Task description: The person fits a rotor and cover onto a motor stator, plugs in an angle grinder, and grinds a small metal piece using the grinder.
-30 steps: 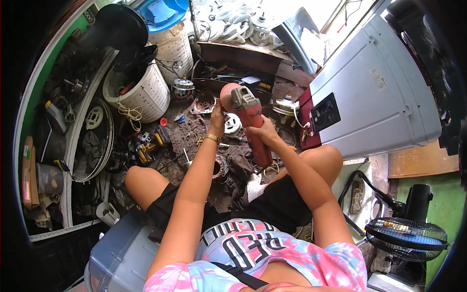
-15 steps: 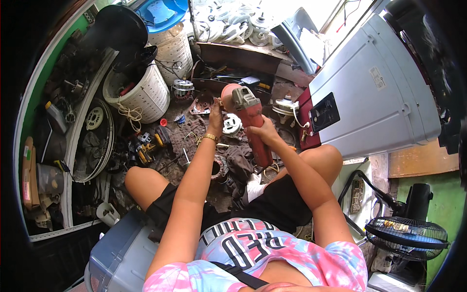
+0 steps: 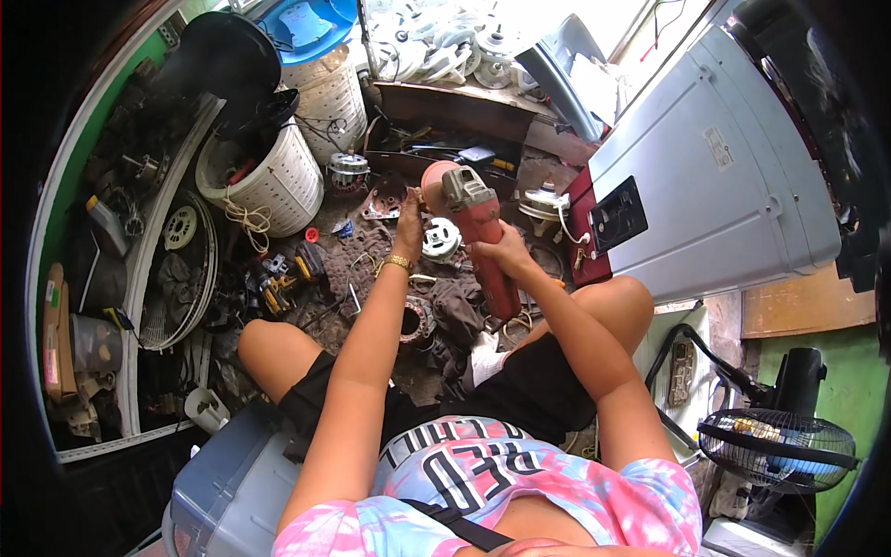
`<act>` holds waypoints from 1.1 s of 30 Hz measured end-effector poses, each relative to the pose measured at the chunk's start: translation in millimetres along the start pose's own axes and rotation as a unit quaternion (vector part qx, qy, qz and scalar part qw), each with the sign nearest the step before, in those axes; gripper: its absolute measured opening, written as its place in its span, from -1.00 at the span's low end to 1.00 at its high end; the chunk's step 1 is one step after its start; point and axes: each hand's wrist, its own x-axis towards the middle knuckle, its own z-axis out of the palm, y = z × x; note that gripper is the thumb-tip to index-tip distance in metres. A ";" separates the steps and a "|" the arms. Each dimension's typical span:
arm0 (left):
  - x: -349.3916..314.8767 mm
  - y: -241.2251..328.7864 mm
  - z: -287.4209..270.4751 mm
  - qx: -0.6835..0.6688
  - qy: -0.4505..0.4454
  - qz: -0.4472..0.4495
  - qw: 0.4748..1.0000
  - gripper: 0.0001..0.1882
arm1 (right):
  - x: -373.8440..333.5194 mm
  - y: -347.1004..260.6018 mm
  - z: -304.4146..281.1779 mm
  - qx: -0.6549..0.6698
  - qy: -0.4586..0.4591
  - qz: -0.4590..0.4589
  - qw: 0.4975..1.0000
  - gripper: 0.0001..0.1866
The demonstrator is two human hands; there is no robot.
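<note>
My right hand [image 3: 504, 252] is wrapped round the body of a red angle grinder [image 3: 483, 232], which stands tilted with its grey head upward. A round reddish disc [image 3: 438, 174] sits at the grinder's far end, on the left. Close beside that disc, my left hand [image 3: 408, 221] is closed, fingers pinched up near the disc's edge. What it holds is too small and hidden to name. Just right of my left wrist lies a white round motor part [image 3: 441, 239]. A reddish-brown metal plate [image 3: 382, 200] lies behind my left hand.
A yellow-and-black power drill [image 3: 278, 283] and a ring-shaped motor stator [image 3: 418, 320] lie on the cluttered floor. White perforated baskets [image 3: 269, 181] stand at the left. To the right are a large grey appliance cabinet [image 3: 715, 176] and a black fan [image 3: 778, 450]. A wooden box [image 3: 445, 116] stands ahead.
My left hand has shifted very slightly to the left beside the disc. The grinder and my right hand stay nearly in place. The fan's head has turned a little.
</note>
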 end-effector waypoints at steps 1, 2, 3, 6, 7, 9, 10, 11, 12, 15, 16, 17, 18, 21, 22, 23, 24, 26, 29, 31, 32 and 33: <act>-0.7 0.5 1.0 0.007 -0.006 -0.009 1.000 -0.40 | 0.9 2.3 -0.7 0.000 0.001 0.000 1.000 -0.38; -1.0 1.3 2.5 0.007 -0.006 -0.009 1.000 -0.40 | 2.3 4.3 -0.8 -0.028 0.005 -0.017 0.999 -0.39; -1.1 2.3 4.2 0.014 0.005 -0.001 1.000 -0.40 | 3.4 6.1 -1.3 -0.055 0.009 -0.033 0.998 -0.40; -4.4 5.2 16.9 0.008 0.023 0.000 1.000 -0.44 | 0.9 5.5 -5.0 -0.051 0.015 -0.023 0.998 -0.41; -5.8 6.6 17.3 -0.004 0.033 0.000 0.999 -0.47 | 0.1 2.2 -4.6 -0.051 0.014 -0.023 0.998 -0.41; -9.2 9.2 16.0 -0.013 0.029 -0.009 0.999 -0.48 | -1.7 -4.2 -6.1 0.006 0.012 0.011 1.000 -0.41; -8.8 9.9 11.5 -0.022 0.025 -0.015 0.999 -0.49 | -1.2 -5.3 -6.4 0.007 0.011 0.010 1.000 -0.41; -7.6 10.6 7.1 -0.022 0.026 -0.014 0.999 -0.49 | -0.8 -6.2 -6.8 0.006 0.016 -0.005 1.000 -0.41; -6.0 11.2 3.1 -0.034 0.010 -0.020 0.999 -0.49 | -0.5 -6.8 -6.9 0.006 0.022 -0.019 1.000 -0.41; -3.9 9.1 -2.1 -0.041 0.014 -0.036 0.998 -0.49 | -0.3 -9.7 -2.9 0.004 0.012 -0.037 0.999 -0.42; -4.0 8.1 1.2 -0.037 0.028 -0.047 0.998 -0.49 | -0.9 -8.9 -3.9 0.004 0.014 -0.036 0.999 -0.42; -4.6 7.2 4.6 -0.038 0.026 -0.049 0.998 -0.49 | -1.4 -8.3 -4.5 0.008 0.010 -0.030 0.999 -0.42; -5.5 6.3 7.9 -0.025 0.037 -0.043 0.998 -0.50 | -1.9 -7.7 -5.2 0.012 0.005 -0.025 1.000 -0.43; -6.7 8.9 8.2 -0.001 0.046 -0.041 0.998 -0.50 | -2.6 -7.5 -3.8 -0.008 0.005 -0.022 1.000 -0.44; -6.6 9.7 9.2 0.009 0.043 -0.047 0.998 -0.49 | -2.5 -6.9 -4.7 -0.008 0.005 -0.022 1.000 -0.44; -7.0 9.7 11.0 0.009 0.043 -0.047 0.998 -0.49 | -2.4 -6.3 -5.8 -0.015 0.007 -0.019 1.000 -0.43; -7.5 9.0 13.2 0.009 0.039 -0.044 0.998 -0.48 | -2.2 -5.5 -6.9 -0.022 0.008 -0.016 1.000 -0.43; -7.0 9.4 6.0 0.012 0.040 -0.036 0.998 -0.47 | 0.6 -3.0 -2.4 -0.019 0.000 -0.017 1.000 -0.44; -7.1 9.3 8.1 0.007 0.046 -0.047 0.998 -0.47 | 2.6 3.8 -2.6 -0.051 0.008 -0.029 0.998 -0.45; -9.8 7.5 14.6 -0.002 0.024 -0.025 0.999 -0.45 | 2.5 6.6 -5.2 -0.084 0.019 -0.043 0.995 -0.45; -10.1 8.3 15.8 -0.002 0.023 -0.025 0.999 -0.45 | 2.1 6.9 -6.3 -0.083 0.014 -0.040 0.996 -0.45; -10.4 9.3 16.8 0.003 0.017 -0.028 0.999 -0.44 | 1.6 7.3 -7.6 -0.082 0.010 -0.037 0.996 -0.45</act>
